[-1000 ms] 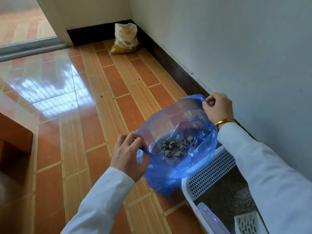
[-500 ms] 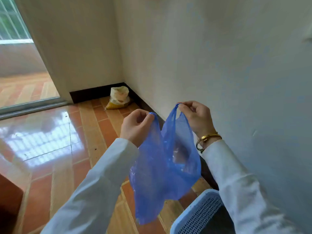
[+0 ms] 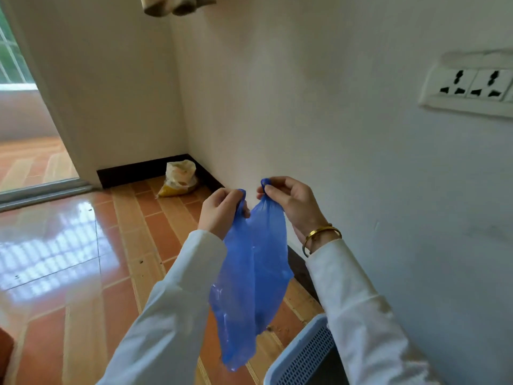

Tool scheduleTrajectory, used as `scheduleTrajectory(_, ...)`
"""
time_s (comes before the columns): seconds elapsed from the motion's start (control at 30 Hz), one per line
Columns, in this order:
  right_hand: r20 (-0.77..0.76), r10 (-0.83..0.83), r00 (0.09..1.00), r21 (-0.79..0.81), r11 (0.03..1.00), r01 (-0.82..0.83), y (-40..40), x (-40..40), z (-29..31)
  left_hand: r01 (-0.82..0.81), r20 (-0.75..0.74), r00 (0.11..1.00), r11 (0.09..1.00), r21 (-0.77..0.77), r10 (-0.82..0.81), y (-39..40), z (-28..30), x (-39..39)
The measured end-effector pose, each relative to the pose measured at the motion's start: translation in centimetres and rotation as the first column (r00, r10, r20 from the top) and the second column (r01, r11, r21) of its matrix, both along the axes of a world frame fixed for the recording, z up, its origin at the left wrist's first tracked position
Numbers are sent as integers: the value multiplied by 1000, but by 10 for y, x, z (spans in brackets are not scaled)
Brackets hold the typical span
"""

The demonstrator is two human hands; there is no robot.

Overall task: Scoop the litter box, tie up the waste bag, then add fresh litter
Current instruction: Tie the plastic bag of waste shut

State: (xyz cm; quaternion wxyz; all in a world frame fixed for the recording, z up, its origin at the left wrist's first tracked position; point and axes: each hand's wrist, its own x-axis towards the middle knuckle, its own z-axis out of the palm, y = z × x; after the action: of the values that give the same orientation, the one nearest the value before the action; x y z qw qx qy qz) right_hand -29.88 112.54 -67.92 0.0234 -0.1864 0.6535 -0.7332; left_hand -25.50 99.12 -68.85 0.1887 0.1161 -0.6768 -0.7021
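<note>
The wall (image 3: 361,162) fills my right side, with a double socket (image 3: 469,87) set into it high on the right. The tiled floor (image 3: 83,245) runs from the glass door at the left edge to the dark skirting in the far corner, shiny with window glare. Between my white sleeves the blue bag (image 3: 249,287) hangs in the air, above the floor and just left of the litter box (image 3: 302,354), whose white grid rim shows at the bottom edge. The bag's mouth is gathered into two handles drawn up to a V. My left hand (image 3: 219,212) grips the left handle with fingers curled round it; my right hand (image 3: 291,204) pinches the right handle between thumb and fingertips. The hands are close but not touching. In the far corner a litter sack (image 3: 179,177), white and yellow, leans against the skirting. A gold bangle (image 3: 320,236) sits on my right wrist.
</note>
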Motion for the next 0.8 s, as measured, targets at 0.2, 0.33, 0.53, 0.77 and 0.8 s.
scheduleTrajectory(0.2, 61, 87, 994, 55, 994, -90, 3, 10, -52, 66, 62, 996, 997, 42, -69, -3, -44, 8)
scheduleTrajectory(0.33, 59, 170, 984, 30, 985, -172, 2, 21, -81, 73, 72, 995, 996, 49, -76, -8, -64, 12)
scheduleTrajectory(0.53, -155, 209, 965, 210, 962, -174, -2, 32, -98, 248, 223, 940, 966, 69, -257, -11, -79, 16)
scheduleTrajectory(0.77, -215, 299, 930, 280, 931, -235, 3, 33, -110, 256, 295, 929, 964, -71, -225, -13, -88, 18)
scheduleTrajectory(0.8, -197, 295, 935, 271, 933, -237, 3, 32, -112, 268, 292, 926, 961, -66, -238, -14, -89, 19)
